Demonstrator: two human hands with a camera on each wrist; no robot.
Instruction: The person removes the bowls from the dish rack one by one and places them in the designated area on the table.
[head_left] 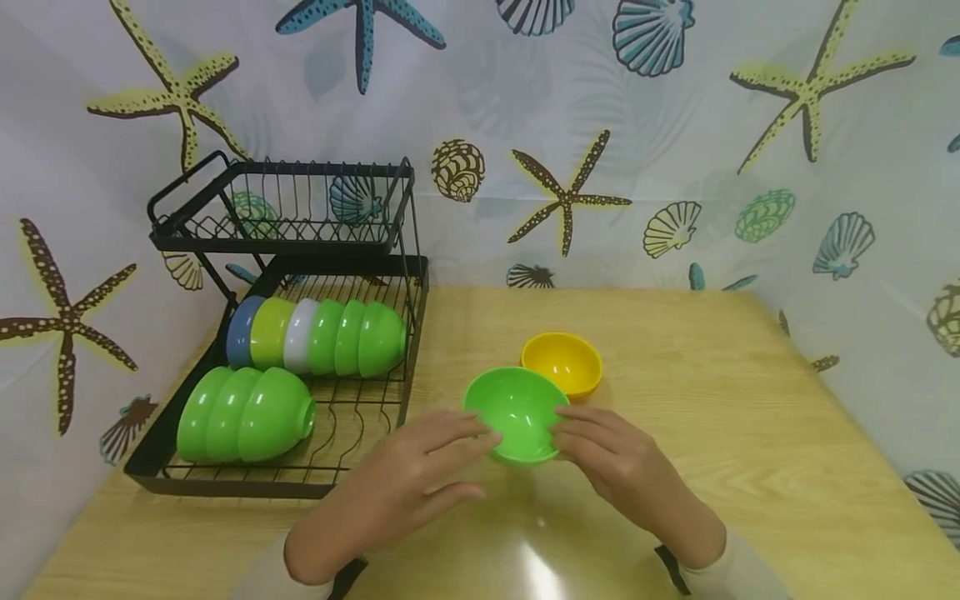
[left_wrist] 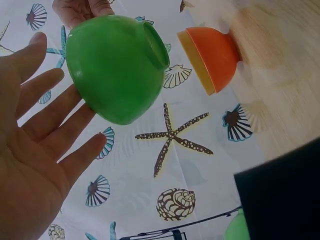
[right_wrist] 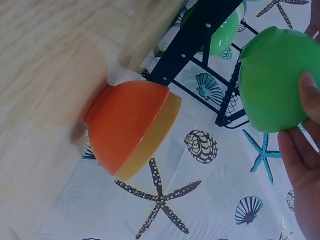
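Note:
A green bowl (head_left: 517, 412) is held up above the table, its mouth tilted toward the head camera. My right hand (head_left: 611, 454) grips its right side, thumb against the outer wall in the right wrist view. At the opposite side, my left hand (head_left: 423, 471) has its fingers spread and fairly straight; the left wrist view shows fingertips (left_wrist: 85, 107) at the green wall, the thumb apart from it. Just behind, an orange bowl with a yellow inside (head_left: 562, 364) stands upright on the table.
A black two-tier dish rack (head_left: 408, 375) stands on the left. Its lower tier holds a row of blue, yellow, white and green bowls (head_left: 315, 336) and a front row of green bowls (head_left: 243, 415). The wooden table (head_left: 712, 375) meets a patterned cloth behind.

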